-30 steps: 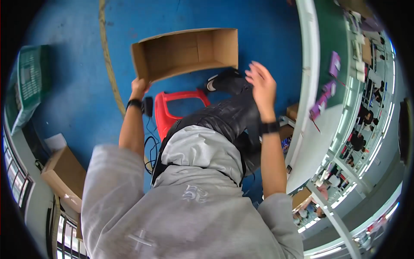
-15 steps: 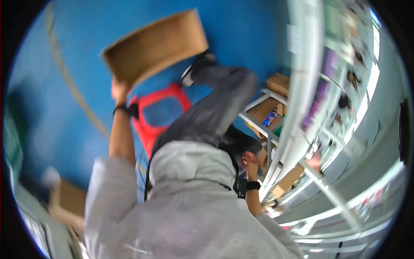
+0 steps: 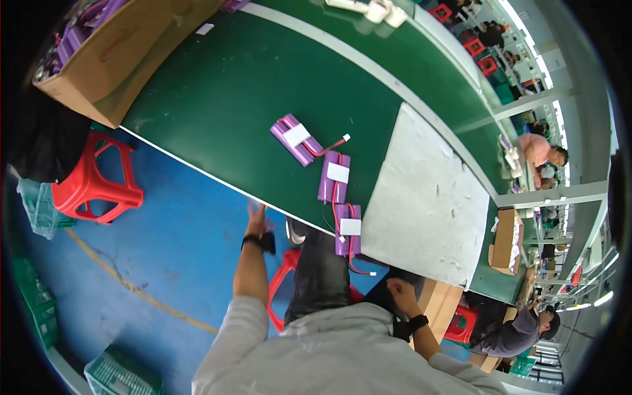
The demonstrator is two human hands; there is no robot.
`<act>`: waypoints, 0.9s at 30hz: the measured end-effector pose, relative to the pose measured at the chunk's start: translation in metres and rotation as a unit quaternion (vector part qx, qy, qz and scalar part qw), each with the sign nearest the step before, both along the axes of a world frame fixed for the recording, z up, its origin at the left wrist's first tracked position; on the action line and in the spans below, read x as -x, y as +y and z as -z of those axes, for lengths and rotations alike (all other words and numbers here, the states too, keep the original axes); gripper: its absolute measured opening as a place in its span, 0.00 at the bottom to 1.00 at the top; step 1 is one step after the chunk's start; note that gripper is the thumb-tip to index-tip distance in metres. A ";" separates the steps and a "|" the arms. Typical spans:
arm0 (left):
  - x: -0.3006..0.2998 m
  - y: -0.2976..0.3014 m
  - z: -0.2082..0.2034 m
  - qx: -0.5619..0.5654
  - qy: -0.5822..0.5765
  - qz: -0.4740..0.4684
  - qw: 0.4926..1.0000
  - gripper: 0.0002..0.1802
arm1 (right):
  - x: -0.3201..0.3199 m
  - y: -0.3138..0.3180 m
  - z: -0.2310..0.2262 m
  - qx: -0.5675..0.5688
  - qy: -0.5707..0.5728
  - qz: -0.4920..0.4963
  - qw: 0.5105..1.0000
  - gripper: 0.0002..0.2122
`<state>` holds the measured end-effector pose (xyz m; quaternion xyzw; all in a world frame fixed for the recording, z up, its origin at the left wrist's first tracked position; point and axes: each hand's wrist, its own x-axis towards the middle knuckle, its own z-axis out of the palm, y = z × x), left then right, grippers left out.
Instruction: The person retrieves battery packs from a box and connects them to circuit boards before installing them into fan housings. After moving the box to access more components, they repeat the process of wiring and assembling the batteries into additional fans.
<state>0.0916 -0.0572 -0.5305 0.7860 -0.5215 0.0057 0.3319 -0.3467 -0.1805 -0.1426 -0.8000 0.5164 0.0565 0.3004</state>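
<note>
My left hand (image 3: 256, 220) is beside the near edge of the green worktable (image 3: 217, 99), with its fingers apart and nothing seen in them. Close to my lap, under the table's near edge, my right hand (image 3: 401, 294) is curled closed, with no object showing in it. Three purple battery packs with white labels lie in a slanting row on the table: a far one (image 3: 296, 138), a middle one (image 3: 334, 178) and a near one (image 3: 347, 229) at the edge. Red wires with white connectors trail from them.
A cardboard box (image 3: 141, 56) of purple packs stands at the far left. A whitish mat (image 3: 428, 197) covers the table's right part. Red stools (image 3: 99, 181) and green crates (image 3: 122, 372) are on the blue floor. Co-workers (image 3: 517, 336) sit at the right.
The view has swung from the floor up to the worktable. The open cardboard box that my left hand held is out of that hand. My right hand stays curled near my lap.
</note>
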 end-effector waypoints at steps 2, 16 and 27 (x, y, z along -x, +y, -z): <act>-0.022 -0.030 -0.020 0.033 0.564 0.010 0.825 0.31 | -0.011 -0.008 -0.001 -0.052 -0.034 0.049 0.997 0.09; 0.010 0.000 -0.510 0.272 0.118 -0.204 0.933 0.13 | -0.079 -0.036 -0.186 -0.461 -0.279 -0.169 0.825 0.16; -0.023 -0.087 -0.526 -0.036 -0.023 -0.206 0.978 0.25 | -0.042 -0.045 -0.192 -0.349 -0.407 -0.099 0.838 0.14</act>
